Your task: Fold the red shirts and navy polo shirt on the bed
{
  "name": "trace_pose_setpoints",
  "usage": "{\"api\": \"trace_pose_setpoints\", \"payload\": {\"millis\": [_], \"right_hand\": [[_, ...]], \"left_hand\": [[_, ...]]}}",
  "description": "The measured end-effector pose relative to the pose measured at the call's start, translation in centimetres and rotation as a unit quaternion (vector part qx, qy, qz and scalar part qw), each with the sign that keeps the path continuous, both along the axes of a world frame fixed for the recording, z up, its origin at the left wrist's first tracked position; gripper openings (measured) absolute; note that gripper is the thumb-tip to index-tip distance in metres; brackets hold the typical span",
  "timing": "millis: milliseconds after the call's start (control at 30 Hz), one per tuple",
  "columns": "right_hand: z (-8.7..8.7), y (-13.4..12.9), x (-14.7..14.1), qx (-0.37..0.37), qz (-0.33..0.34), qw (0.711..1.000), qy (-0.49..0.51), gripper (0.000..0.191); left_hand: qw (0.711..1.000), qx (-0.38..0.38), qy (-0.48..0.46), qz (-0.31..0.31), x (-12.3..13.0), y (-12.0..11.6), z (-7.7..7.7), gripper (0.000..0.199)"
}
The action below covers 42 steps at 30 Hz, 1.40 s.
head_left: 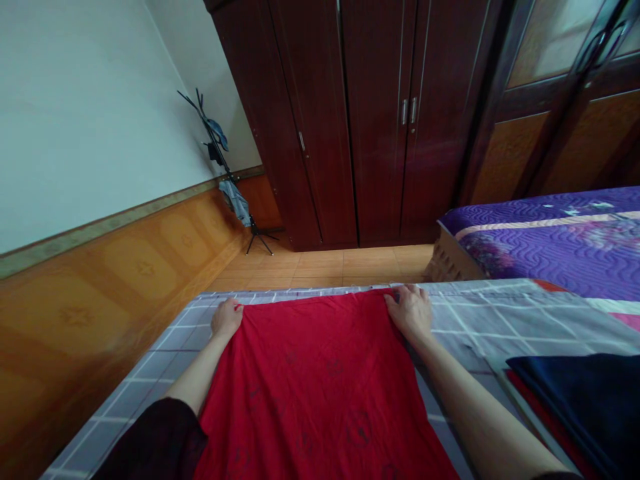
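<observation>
While both hands take hold of its far corners, the red cloth (327, 380) lies spread over a grey checked sheet (465, 315), creased lengthwise, with faint dark motifs scattered across it. The left hand (227, 319) has its grip pinched closed on one corner; the right hand (411, 311) has thumb and fingers closed on the other.

The cloth's near end runs out of view at the bottom, and its motifs are too faint to read. Several fingertips are hidden, as is whatever supports the sheet. A dark blue cloth (580, 393), on top of other folded pieces, is cut off at the right.

Beyond are a tiled floor (320, 263), a dark red wardrobe (380, 147), a coat stand (229, 173) hung with a few items, and a purple quilted cover (525, 233).
</observation>
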State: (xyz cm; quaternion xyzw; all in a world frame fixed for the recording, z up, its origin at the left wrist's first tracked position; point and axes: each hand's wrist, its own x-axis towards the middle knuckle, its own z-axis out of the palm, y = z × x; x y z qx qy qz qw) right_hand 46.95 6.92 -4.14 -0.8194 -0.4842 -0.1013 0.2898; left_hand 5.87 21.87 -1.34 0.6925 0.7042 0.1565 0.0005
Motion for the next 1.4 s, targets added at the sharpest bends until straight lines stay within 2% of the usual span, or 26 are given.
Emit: {"api": "trace_pose_setpoints", "payload": {"millis": [67,133,233,300,367,433,467,567,633,667,733,800,933,1033,1100,1233,1333,1400], "right_hand": [[0.8,-0.2,-1.2,0.019,0.006,1.000,-0.013,0.040],[1.6,-0.4,-3.3,0.046,0.065,0.996,-0.031,0.045],[1.8,-0.9,-7.4,0.039,0.233,0.971,-0.044,0.044],[1.2,-1.4,-9.3,-0.018,0.325,0.944,-0.047,0.045],[0.3,-1.6,-9.6,-0.076,0.350,0.932,-0.058,0.049],[-0.4,-1.6,-8.4,-0.110,0.300,0.945,-0.074,0.057],[-0.6,-1.5,-7.4,-0.118,0.260,0.955,-0.084,0.061],[-0.9,-0.8,-4.9,-0.126,0.177,0.969,-0.121,0.066],[-1.1,-0.5,-4.2,-0.124,0.165,0.967,-0.149,0.067],[-1.2,-0.4,-4.1,-0.121,0.163,0.966,-0.161,0.067],[-1.3,-0.3,-4.3,-0.113,0.161,0.964,-0.179,0.066],[-1.4,-0.2,-4.5,-0.105,0.162,0.963,-0.190,0.064],[-1.4,-0.2,-4.4,-0.095,0.171,0.961,-0.196,0.061],[-1.5,-0.1,-4.2,-0.093,0.174,0.960,-0.201,0.060],[-1.6,0.0,-4.0,-0.092,0.174,0.959,-0.204,0.060],[-2.0,0.1,-3.7,-0.079,0.182,0.959,-0.203,0.059],[-2.1,0.3,-3.5,-0.070,0.191,0.958,-0.204,0.060],[-2.0,0.3,-3.5,-0.070,0.192,0.958,-0.202,0.060]], "left_hand": [[0.997,0.039,0.004,-0.064,2.1,-2.1,1.0,0.033],[0.985,0.053,0.006,-0.163,5.2,-5.0,1.3,0.038],[0.948,0.022,0.015,-0.317,10.7,-9.9,0.2,0.043],[0.900,-0.040,0.022,-0.434,13.6,-12.1,-1.0,0.054],[0.880,-0.075,0.039,-0.467,14.8,-12.4,-1.9,0.060],[0.903,-0.096,0.058,-0.415,13.6,-10.8,-2.1,0.062],[0.926,-0.107,0.068,-0.356,12.1,-9.4,-1.9,0.060],[0.970,-0.104,0.066,-0.208,5.2,-5.6,-0.3,0.054],[0.987,-0.089,0.062,-0.118,0.1,-4.7,1.0,0.050],[0.992,-0.077,0.060,-0.085,-2.1,-5.0,1.6,0.048],[0.996,-0.054,0.052,-0.046,-5.3,-7.3,2.3,0.042],[0.997,-0.045,0.041,-0.039,-6.8,-11.1,2.3,0.032],[0.997,-0.059,0.009,-0.056,-6.7,-19.7,0.7,0.019],[0.997,-0.069,0.007,-0.024,-6.3,-23.5,-0.5,0.013],[0.997,-0.072,0.003,0.003,-6.6,-24.2,-0.9,0.014],[0.997,-0.069,-0.014,0.037,-8.8,-23.8,-1.2,0.022],[0.995,-0.087,-0.011,0.050,-10.6,-23.6,-1.2,0.024],[0.994,-0.097,0.001,0.049,-10.8,-23.8,-0.9,0.019]]}}
